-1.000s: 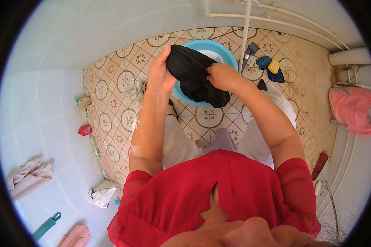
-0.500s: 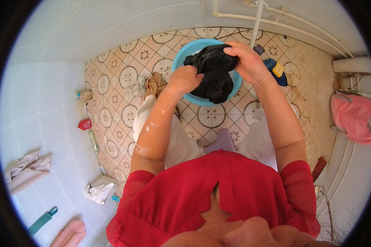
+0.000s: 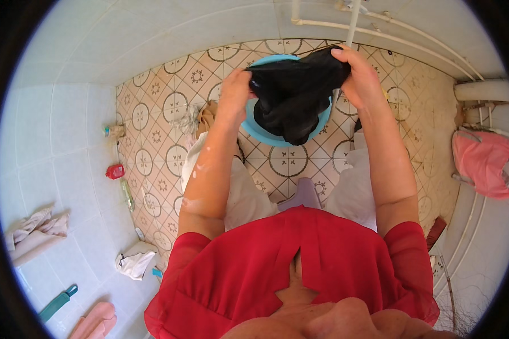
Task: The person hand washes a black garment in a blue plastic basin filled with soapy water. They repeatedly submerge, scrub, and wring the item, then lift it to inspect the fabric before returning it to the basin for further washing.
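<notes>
Between my hands a black garment (image 3: 297, 85) is stretched out over a light blue basin (image 3: 260, 133) on the tiled floor. My left hand (image 3: 236, 93) is closed on its left edge, and my right hand (image 3: 359, 76) grips its upper right corner, the thumb lying on top. The lower part of the cloth hangs into the basin and hides most of the inside. White suds cling to my left forearm. What kind of garment it is, I cannot make out.
Brown cloth (image 3: 207, 116) and a whitish crumpled bundle (image 3: 188, 120) lie left of the basin. A red container (image 3: 115, 171) stands by the left wall. White pipes (image 3: 379, 31) run along the far wall. A lilac stool (image 3: 302, 195) is between my legs.
Both hands have moved apart and upward, the left one farther left and the right one farther right. The black garment is now lifted and spread wide between them.
</notes>
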`<state>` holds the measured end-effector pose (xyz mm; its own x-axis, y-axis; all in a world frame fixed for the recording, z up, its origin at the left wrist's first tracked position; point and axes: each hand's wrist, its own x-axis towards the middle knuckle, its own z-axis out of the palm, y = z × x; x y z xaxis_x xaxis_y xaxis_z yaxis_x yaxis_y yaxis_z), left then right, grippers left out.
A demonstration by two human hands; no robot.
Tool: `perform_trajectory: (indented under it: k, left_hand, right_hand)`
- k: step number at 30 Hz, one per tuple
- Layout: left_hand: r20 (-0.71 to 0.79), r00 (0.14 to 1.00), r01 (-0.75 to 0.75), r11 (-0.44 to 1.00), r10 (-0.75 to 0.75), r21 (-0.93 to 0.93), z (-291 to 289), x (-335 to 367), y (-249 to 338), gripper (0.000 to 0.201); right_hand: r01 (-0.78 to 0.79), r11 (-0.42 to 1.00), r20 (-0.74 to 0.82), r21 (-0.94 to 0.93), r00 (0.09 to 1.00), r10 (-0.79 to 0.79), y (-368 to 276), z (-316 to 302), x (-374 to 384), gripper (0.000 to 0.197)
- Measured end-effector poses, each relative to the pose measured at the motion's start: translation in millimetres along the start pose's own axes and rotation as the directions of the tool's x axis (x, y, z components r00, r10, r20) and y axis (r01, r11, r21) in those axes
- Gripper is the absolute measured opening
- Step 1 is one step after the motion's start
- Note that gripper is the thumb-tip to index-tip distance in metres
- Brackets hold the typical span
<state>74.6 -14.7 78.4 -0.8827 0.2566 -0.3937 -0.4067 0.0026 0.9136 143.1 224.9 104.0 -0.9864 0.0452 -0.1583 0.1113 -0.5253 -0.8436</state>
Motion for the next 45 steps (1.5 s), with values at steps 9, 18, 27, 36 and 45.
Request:
perform_trajectory:
  k: [9, 18, 27, 36, 45]
  left_hand:
    - [0.341, 0.940, 0.242, 0.712, -0.004, -0.659, -10, -1, 17, 0.022]
    - [0.303, 0.952, 0.145, 0.807, 0.043, -0.572, -11, 1, 24, 0.020]
    - [0.306, 0.942, -0.335, 0.465, 0.139, 0.820, -10, -9, -1, 0.030]
    - [0.372, 0.900, -0.433, 0.585, 0.229, 0.686, 25, 4, -61, 0.024]
    - [0.337, 0.941, -0.095, 0.966, 0.009, 0.241, -7, -4, 2, 0.015]
  right_hand:
    - [0.086, 0.436, 0.067, -0.896, 0.996, -0.058, 48, 15, -3, 0.039]
    - [0.098, 0.474, 0.159, -0.875, 0.983, 0.089, 105, 25, 5, 0.026]
    - [-0.060, 0.994, 0.203, 0.095, 0.978, 0.040, 19, 20, 0, 0.023]
    - [-0.153, 0.964, 0.236, 0.216, 0.966, 0.100, 5, 33, -16, 0.019]
    - [0.026, 0.990, -0.143, 0.139, 0.990, -0.006, 0, -14, 5, 0.019]
